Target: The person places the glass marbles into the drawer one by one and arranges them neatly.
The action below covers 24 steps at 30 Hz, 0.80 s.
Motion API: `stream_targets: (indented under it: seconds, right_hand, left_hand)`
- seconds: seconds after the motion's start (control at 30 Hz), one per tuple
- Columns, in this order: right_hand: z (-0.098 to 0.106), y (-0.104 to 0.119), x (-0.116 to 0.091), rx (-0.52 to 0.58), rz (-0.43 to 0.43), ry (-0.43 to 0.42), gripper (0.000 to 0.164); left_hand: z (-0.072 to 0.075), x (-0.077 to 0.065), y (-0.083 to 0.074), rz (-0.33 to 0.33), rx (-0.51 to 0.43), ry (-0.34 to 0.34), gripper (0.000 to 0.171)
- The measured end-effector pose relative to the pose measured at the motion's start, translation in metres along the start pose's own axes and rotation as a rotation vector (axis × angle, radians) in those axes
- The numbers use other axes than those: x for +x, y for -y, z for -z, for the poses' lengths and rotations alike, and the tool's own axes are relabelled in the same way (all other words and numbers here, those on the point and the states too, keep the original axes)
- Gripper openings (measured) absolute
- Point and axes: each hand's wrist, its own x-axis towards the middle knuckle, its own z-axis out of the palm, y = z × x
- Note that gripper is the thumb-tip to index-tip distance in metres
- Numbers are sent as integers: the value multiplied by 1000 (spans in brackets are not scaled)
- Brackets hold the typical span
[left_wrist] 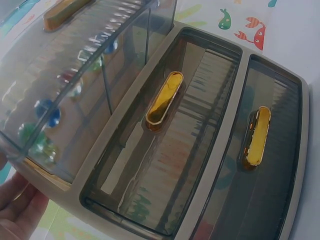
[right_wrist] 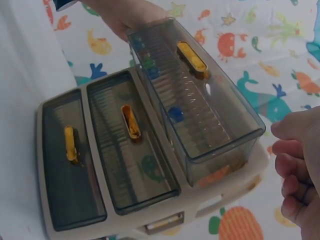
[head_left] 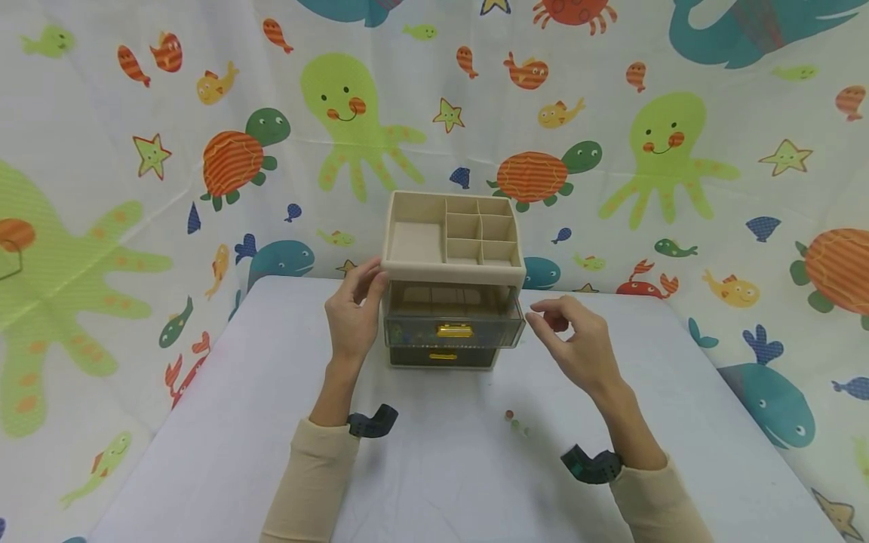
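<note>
A cream drawer box (head_left: pixel 453 274) with smoky see-through drawers stands on the table, its top drawer (head_left: pixel 417 332) pulled out. Blue, green and reddish glass marbles (left_wrist: pixel 47 112) lie in that drawer. My left hand (head_left: pixel 354 313) rests against the box's upper left side, thumb and fingers at the edge. Near the drawer's right front corner, my right hand (head_left: pixel 573 339) hovers with loosely bent fingers and nothing held; a small gap separates it from the drawer in the right wrist view. Gold handles sit on the drawer fronts, such as the middle drawer's handle (left_wrist: pixel 165 100).
Open compartments (head_left: pixel 480 230) form the top of the box. A few small round marbles (head_left: pixel 514 424), reddish, green and clear, lie on the white tablecloth (head_left: pixel 434 467) in front. Behind hangs a white cloth with printed sea animals (head_left: pixel 475 98).
</note>
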Motion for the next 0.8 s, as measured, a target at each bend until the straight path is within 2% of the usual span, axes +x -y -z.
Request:
stream_targets:
  seconds: [0.5, 0.8]
  right_hand:
    - [3, -4, -14, -11, -56, -21, 17]
    - [0, -10, -26, -23, -84, 6, 17]
  left_hand:
    - [0, 0, 2, -5, -11, -4, 32]
    - [0, 0, 2, -5, -7, 2, 32]
